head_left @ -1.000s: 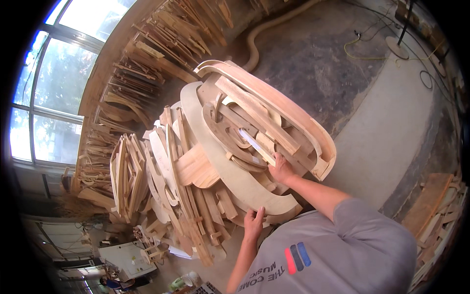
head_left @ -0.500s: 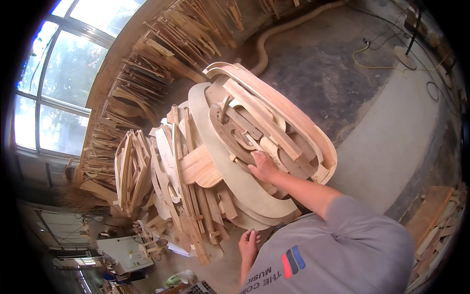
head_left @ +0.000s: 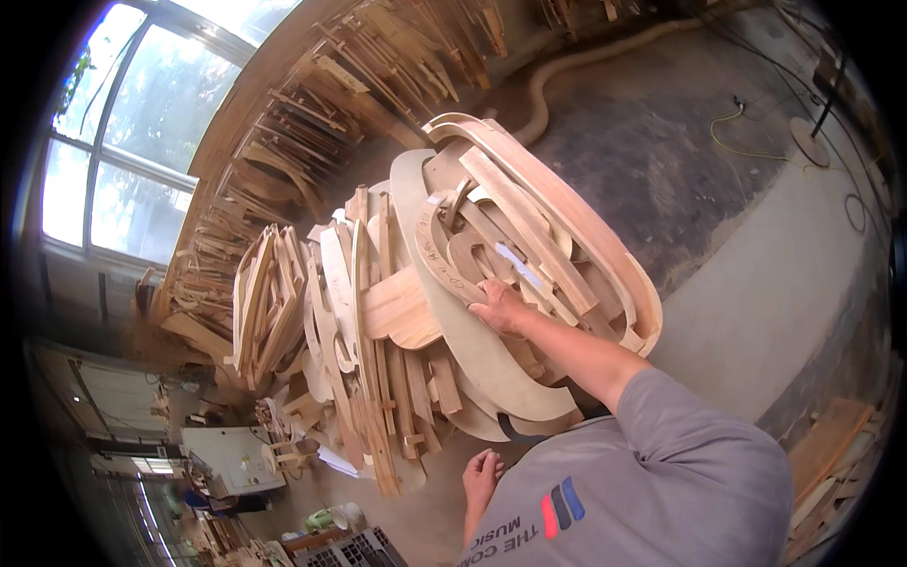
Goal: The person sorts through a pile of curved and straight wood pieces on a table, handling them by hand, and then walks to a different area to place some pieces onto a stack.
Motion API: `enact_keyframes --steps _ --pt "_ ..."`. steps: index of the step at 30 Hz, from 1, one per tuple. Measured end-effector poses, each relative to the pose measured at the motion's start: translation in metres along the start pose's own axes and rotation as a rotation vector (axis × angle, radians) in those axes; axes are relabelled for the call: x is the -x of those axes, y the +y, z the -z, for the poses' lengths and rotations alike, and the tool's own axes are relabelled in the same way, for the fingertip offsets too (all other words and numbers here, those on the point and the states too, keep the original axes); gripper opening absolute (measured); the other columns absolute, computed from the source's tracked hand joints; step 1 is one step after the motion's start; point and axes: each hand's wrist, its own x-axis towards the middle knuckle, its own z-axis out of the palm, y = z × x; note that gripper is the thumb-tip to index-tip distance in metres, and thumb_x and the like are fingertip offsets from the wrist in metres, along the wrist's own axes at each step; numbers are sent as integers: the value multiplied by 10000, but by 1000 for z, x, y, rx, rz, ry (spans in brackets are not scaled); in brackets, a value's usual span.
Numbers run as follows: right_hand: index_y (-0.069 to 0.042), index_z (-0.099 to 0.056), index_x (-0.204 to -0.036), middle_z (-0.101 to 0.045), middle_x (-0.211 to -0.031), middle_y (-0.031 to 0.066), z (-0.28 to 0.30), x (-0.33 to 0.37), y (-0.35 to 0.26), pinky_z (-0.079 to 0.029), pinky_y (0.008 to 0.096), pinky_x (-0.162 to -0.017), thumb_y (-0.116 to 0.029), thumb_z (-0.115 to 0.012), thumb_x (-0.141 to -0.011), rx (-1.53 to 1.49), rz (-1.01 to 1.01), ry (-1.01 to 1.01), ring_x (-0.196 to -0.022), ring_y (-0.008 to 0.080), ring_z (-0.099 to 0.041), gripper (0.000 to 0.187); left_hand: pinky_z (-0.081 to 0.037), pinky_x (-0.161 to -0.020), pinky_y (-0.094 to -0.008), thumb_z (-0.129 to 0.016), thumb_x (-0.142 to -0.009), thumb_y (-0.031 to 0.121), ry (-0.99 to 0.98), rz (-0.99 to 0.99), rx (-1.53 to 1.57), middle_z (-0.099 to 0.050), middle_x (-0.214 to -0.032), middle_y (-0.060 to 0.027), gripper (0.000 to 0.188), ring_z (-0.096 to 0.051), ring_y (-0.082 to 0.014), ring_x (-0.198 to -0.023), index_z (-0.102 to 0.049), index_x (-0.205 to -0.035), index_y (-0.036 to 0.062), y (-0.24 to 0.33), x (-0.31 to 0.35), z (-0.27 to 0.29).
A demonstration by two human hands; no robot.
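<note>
right hand [head_left: 501, 307] on curved wooden cutout [head_left: 444, 260]

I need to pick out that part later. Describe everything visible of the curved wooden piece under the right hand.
The curved wooden piece is pale, flat-cut bare wood bent in a hook-like arc, with dark pencil-like marks on its face. It lies tilted on the stack of wooden cutouts, over a broad rounded panel. The right hand rests on its lower end.
</note>
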Motion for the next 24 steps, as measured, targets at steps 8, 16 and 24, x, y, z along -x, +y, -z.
enact_keyframes --steps 8,16,24 --pt "-52 -593 -1195 -580 -1213 156 16 16 -21 -424 437 -1014 -330 -720 -796 165 110 3 -1189 336 -535 502 -520 -682 -245 -643 -948 212 -11 -23 -57 -687 -976 -70 320 -640 -114 -815 -617 -1172 -15 4 -7 -10" --pt "-29 -605 -1163 -599 -1170 179 0 23 -20 -448 431 -972 -297 -738 -790 134 183 1 -1133 346 -558 477 -522 -672 -246 -658 -930 210 3 -30 -38 -690 -955 -69 303 -648 -118 -807 -632 -1129 -17 4 -11 -16" --pt "20 -604 -1100 -626 -1022 229 -28 24 -69 -480 453 -891 -290 -740 -803 2 290 36 -1007 392 -596 450 -519 -681 -246 -664 -926 233 11 -37 -39 -688 -942 -64 319 -643 -115 -797 -638 -1125 -16 -6 -15 -16"
